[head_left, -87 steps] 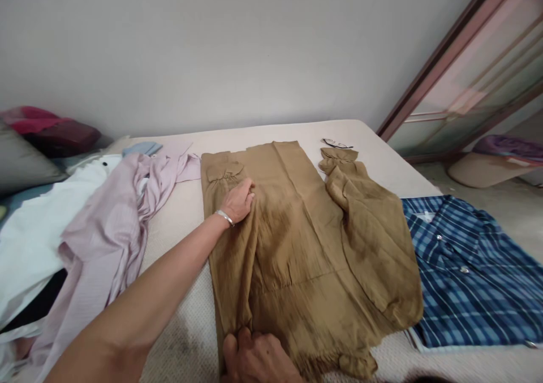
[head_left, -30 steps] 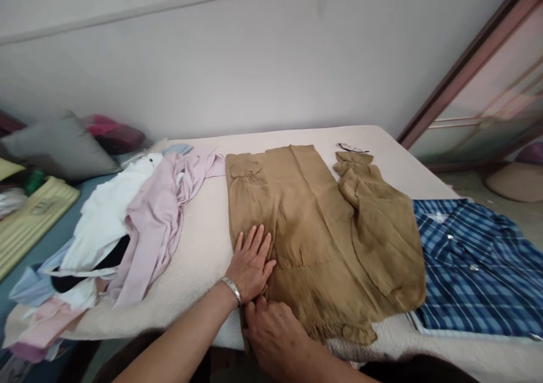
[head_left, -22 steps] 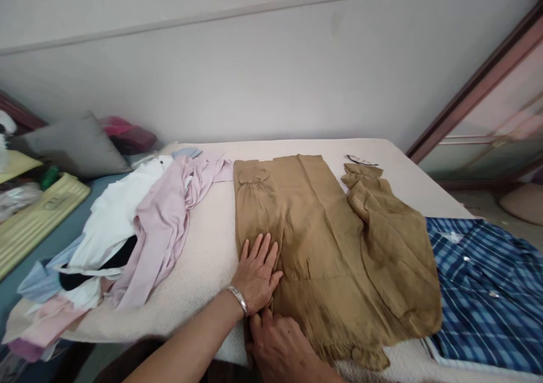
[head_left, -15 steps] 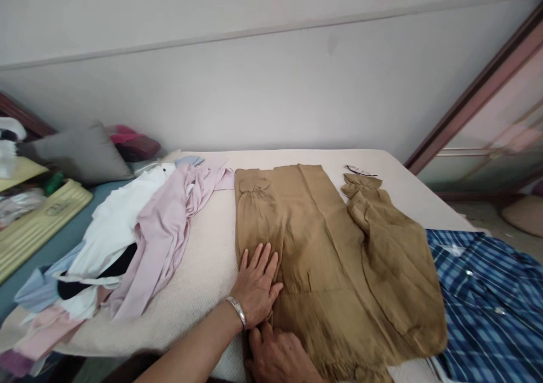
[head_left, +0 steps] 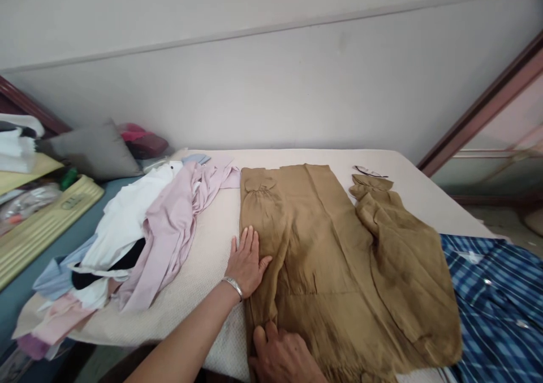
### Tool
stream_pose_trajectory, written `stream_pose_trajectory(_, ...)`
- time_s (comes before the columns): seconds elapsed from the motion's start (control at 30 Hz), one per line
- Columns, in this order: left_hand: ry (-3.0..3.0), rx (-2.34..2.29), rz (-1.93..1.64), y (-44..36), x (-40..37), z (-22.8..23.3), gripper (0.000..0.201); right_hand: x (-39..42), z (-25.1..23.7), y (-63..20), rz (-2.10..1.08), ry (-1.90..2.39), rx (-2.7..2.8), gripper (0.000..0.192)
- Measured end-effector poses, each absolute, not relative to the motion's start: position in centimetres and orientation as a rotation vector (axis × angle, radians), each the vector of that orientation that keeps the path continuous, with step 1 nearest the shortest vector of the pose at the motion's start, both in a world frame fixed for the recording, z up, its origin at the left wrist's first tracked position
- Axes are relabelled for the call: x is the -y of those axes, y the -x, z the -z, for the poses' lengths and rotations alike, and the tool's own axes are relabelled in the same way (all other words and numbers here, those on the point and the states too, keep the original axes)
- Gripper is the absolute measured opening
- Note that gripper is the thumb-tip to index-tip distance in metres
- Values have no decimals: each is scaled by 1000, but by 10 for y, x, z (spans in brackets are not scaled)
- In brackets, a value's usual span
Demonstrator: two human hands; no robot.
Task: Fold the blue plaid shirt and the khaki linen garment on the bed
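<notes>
An olive-brown long-sleeved blouse (head_left: 322,241) lies spread over the pale bed cover, its hem toward me. One sleeve is folded along its left edge; the other sleeve (head_left: 411,270) lies out to the right. My left hand (head_left: 245,264), wearing a silver bangle, rests flat on the left sleeve with its fingers stretched out. Lower down, my right hand (head_left: 285,356) is curled at the blouse's lower left side, with the thumb and fingertips closed on the cloth there.
Left of the blouse is a heap of clothes, including a pink shirt (head_left: 172,224) and a white shirt (head_left: 131,207). A blue plaid shirt (head_left: 496,292) lies at the right. Glasses (head_left: 370,172) rest near the far edge, before the wall (head_left: 271,94).
My left hand has slid a little up and toward the sleeve's outer left edge. My right hand stays at the lower left of the blouse. The view has shifted slightly left.
</notes>
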State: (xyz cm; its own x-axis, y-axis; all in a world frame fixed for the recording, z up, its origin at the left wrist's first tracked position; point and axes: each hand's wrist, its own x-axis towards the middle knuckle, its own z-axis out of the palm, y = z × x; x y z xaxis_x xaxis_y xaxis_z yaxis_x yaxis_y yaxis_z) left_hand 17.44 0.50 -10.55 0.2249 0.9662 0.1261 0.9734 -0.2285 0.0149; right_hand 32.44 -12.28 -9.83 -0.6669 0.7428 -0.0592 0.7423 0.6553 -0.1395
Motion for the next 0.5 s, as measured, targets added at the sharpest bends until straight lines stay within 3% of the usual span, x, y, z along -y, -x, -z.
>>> stream_pose_trajectory(0.5,2420,1919,41,-138,-104,94,71,129,128,-315,-193,1330,2761,35)
